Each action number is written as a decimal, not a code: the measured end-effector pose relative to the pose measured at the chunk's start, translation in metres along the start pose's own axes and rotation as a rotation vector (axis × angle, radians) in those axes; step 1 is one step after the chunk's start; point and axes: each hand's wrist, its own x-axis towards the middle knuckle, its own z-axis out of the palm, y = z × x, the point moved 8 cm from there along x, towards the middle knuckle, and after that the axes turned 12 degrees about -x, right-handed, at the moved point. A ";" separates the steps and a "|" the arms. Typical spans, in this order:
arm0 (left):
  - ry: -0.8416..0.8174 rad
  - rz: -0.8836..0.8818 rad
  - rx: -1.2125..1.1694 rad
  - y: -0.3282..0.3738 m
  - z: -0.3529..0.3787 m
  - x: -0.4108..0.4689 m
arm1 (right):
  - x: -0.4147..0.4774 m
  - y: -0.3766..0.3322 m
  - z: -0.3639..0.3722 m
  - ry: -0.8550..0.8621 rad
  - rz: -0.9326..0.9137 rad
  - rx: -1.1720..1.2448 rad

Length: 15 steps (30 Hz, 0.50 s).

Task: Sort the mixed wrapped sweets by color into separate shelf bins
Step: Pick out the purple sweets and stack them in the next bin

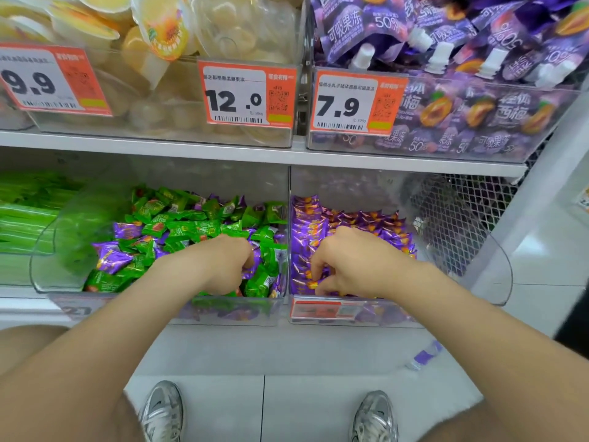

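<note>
Two clear shelf bins sit side by side on the lower shelf. The left bin (44, 269) holds green wrapped sweets (181, 228) mixed with several purple wrapped sweets (111, 255). The right bin (497, 275) holds only purple sweets (357, 218). My left hand (223, 266) reaches into the left bin's right front corner, fingers curled down among the sweets; what they hold is hidden. My right hand (347, 260) is in the right bin near its front, fingers curled and pinching a purple sweet (314, 283).
Above, a shelf (255, 153) carries bins of yellow jelly cups (165, 36) and purple jelly pouches (462, 43) with orange price tags. Green packets (28, 212) fill the bin at far left. A purple wrapper (425, 355) lies on the floor by my shoes.
</note>
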 end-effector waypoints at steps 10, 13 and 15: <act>0.129 -0.036 -0.030 0.002 -0.015 -0.001 | -0.008 0.013 -0.024 0.095 0.107 0.213; 0.262 -0.016 -0.044 0.000 -0.025 -0.006 | -0.013 0.020 -0.038 0.217 0.172 0.249; 0.400 0.025 -0.169 0.001 -0.038 -0.016 | -0.016 0.025 -0.049 0.314 0.227 0.281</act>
